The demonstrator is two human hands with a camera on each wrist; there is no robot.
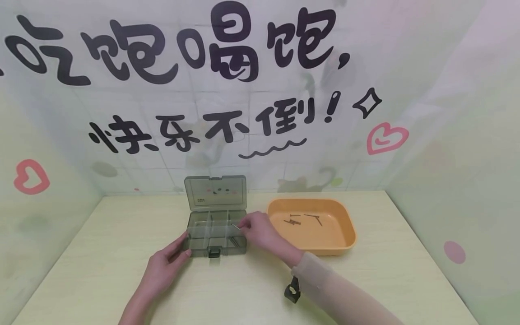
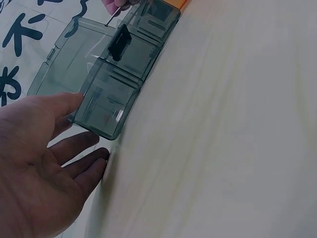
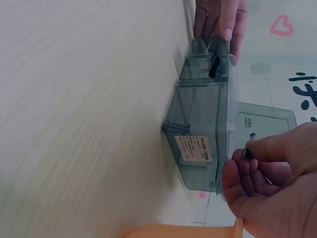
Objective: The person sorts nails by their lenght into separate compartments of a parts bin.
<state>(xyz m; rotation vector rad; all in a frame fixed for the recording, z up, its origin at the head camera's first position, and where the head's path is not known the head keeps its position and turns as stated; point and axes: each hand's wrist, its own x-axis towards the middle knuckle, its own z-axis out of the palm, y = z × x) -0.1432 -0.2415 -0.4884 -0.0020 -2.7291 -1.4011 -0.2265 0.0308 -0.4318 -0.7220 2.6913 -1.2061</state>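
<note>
Compartment box point(image 1: 198, 253) sits mid-table point(image 1: 223, 293), clear smoky plastic, latch point(image 1: 214, 252) at 6 o'clock, lid point(image 1: 215, 192) standing open at 12 (clock = head view, centred on box, 12 away from the person). Dividers make two rows of three. Right hand point(image 1: 260, 231) at 3 o'clock: thumb and index pinch one thin fastener point(image 1: 235, 226), remaining fingers curled in toward the palm. Fastener's free end points to 10, over the box's right-hand column; can't tell if it touches the rim or a divider. Nail or screw, can't tell either, too small. Left hand point(image 1: 164, 266) at 8 o'clock: fingers extended, small gaps between them in the left wrist view, at least one digit on the box's left end; can't tell if the lower ones touch. Several loose fasteners point(image 1: 234, 242) lie in the near right compartment, 4 o'clock. Paper label point(image 3: 193, 148) on the box's right end, per right wrist view. Orange tray point(image 1: 321, 240) just beside the box at 3 o'clock, more fasteners inside: small cluster point(image 1: 293, 221) toward the tray's own 10, two more meeting near its 12. Pale sleeve point(image 1: 333, 289) covers the right forearm, 4 o'clock.
</note>
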